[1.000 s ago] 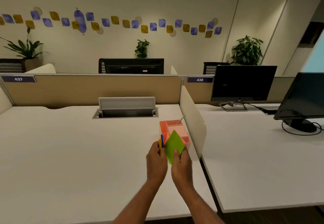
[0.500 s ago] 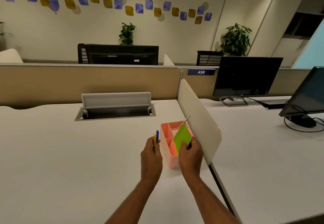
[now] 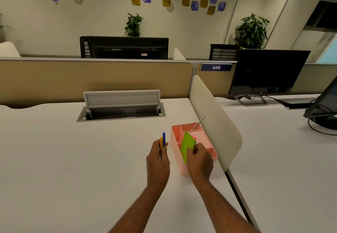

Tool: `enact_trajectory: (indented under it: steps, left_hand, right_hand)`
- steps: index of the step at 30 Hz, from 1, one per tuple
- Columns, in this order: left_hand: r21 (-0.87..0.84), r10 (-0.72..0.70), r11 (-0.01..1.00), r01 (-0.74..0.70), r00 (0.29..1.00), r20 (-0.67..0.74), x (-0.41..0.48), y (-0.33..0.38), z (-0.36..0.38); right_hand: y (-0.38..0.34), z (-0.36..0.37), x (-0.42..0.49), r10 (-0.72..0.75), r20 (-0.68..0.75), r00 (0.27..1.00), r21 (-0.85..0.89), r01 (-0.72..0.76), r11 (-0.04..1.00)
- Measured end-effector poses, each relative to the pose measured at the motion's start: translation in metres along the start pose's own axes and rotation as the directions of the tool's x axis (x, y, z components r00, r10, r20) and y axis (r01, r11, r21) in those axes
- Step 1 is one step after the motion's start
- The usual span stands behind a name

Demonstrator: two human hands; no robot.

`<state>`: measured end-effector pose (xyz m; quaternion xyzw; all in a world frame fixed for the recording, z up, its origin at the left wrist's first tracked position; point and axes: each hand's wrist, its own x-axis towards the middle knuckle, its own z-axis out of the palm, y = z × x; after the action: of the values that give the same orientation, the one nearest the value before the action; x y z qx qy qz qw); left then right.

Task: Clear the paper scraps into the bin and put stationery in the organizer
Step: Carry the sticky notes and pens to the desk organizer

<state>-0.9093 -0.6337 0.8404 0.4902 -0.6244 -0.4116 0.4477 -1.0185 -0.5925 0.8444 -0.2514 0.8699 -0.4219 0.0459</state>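
A pink organizer (image 3: 175, 132) with several compartments stands on the white desk beside the side divider. A silver pen (image 3: 198, 123) leans out of its back compartment. My right hand (image 3: 199, 159) pinches a green sticky-note pad (image 3: 187, 146), with a pink edge behind it, held upright over the organizer's middle. My left hand (image 3: 158, 160) grips a blue pen and a yellow pen (image 3: 162, 141) upright, just left of the organizer. No bin or paper scraps are in view.
A rounded cream divider (image 3: 215, 123) rises right of the organizer. An open cable tray with raised lid (image 3: 121, 108) is set into the desk behind. Monitors (image 3: 268, 72) and cables sit on the neighbouring desk to the right.
My right hand has carried the green pad from in front of the organizer to over its compartments. The left hand with the pens has stayed left of it. The view has moved closer.
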Motion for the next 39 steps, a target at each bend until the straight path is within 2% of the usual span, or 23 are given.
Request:
enact_trajectory:
  steps: [8,12,16,19,21,23,27,31,39]
  left_hand:
    - [-0.007,-0.011,1.0,0.011,1.0,0.0,0.002,0.001,0.004]
    - [-0.01,-0.023,1.0,0.023,1.0,-0.002,0.005,0.0,0.006]
    - [-0.045,-0.036,0.998,0.035,0.999,-0.008,0.012,0.002,0.011]
    - [-0.093,-0.056,0.994,0.056,0.998,0.007,0.019,0.002,0.018]
    - [-0.117,-0.066,0.991,0.069,0.997,0.025,0.023,0.003,0.022]
    - [-0.142,-0.076,0.987,0.081,0.996,0.039,0.03,0.005,0.026]
    - [-0.198,-0.095,0.974,0.11,0.992,0.086,0.049,0.015,0.033]
    - [-0.27,-0.084,0.955,0.125,0.983,0.16,0.065,0.023,0.039]
    - [-0.299,-0.055,0.947,0.115,0.978,0.2,0.089,0.022,0.047]
  right_hand:
    - [0.008,0.007,0.006,0.046,0.006,0.999,0.023,-0.046,0.999]
    - [0.01,0.011,0.002,-0.003,-0.022,1.0,-0.014,0.003,1.0]
    - [0.01,0.008,-0.003,-0.038,-0.106,0.994,0.031,0.042,0.999]
    - [0.002,0.008,-0.005,-0.138,-0.165,0.977,0.068,0.15,0.986]
    - [-0.007,0.011,-0.004,-0.205,-0.114,0.972,0.12,0.218,0.969]
    - [-0.014,0.016,-0.001,-0.26,0.023,0.965,0.182,0.251,0.951]
    - [-0.02,0.024,0.011,-0.259,0.289,0.922,0.32,0.162,0.934]
    - [-0.023,0.03,0.031,-0.23,0.322,0.919,0.355,0.108,0.929]
    - [-0.037,0.041,0.07,-0.22,0.388,0.895,0.383,0.06,0.922]
